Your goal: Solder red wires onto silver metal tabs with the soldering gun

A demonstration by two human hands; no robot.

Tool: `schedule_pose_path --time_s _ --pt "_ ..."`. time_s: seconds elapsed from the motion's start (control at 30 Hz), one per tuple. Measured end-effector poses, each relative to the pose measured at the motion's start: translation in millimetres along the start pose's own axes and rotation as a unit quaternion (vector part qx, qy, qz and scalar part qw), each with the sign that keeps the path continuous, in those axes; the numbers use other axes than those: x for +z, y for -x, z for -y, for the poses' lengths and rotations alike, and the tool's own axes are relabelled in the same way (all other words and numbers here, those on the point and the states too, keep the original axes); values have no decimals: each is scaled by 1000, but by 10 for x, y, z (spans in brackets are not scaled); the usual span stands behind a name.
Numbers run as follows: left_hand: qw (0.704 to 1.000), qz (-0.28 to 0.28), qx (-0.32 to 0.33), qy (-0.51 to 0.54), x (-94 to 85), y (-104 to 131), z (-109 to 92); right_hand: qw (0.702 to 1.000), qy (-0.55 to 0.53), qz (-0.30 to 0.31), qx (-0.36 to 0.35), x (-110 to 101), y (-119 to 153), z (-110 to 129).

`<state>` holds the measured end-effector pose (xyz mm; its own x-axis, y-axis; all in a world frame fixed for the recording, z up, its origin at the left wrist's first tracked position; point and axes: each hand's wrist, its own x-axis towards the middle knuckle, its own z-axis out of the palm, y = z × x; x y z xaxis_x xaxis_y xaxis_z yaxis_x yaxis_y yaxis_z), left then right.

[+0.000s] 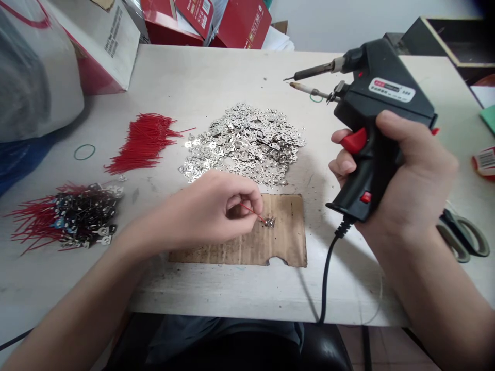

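The right hand (412,175), in the right half of the frame, is wrapped round the grip of a black soldering gun (402,111), its fingers (346,166) curled round the front beside the red trigger (355,140). The gun is up off the surface (247,291), and its two tips (309,72) point left in the upper right of the frame, well apart from the cardboard (290,247). Its cord (328,278) drops from the grip past the near edge at lower right of centre.

The left hand (220,206), mid-frame, is pinched narrow on a red wire (248,208) — the wire slants down to a small metal clip (269,222) lying on the cardboard, just right of centre. The spot is small, so whether wire and clip actually touch is hard to tell.

Above the cardboard spreads a heap of shiny tabs (247,139), with a bundle of red wires (141,141) to its left. Toward the left edge lies a pile of wired parts (81,216) — red leads, dark bodies and metal ends — with a green band (84,151) above it. A bag (34,77) and a white box (112,46) fill the upper left; red boxes (243,23) stand at the top. Scissors (462,234) lie at right, partly behind the right forearm.
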<state>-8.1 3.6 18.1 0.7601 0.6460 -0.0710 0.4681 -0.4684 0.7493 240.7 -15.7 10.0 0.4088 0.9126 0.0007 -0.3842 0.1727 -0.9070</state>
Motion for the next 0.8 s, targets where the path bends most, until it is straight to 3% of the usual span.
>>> schedule_pose_path --time_s 0.8 --pt "1000 3 -11 -12 -20 5 1 999 42 17 10 -52 -15 -29"
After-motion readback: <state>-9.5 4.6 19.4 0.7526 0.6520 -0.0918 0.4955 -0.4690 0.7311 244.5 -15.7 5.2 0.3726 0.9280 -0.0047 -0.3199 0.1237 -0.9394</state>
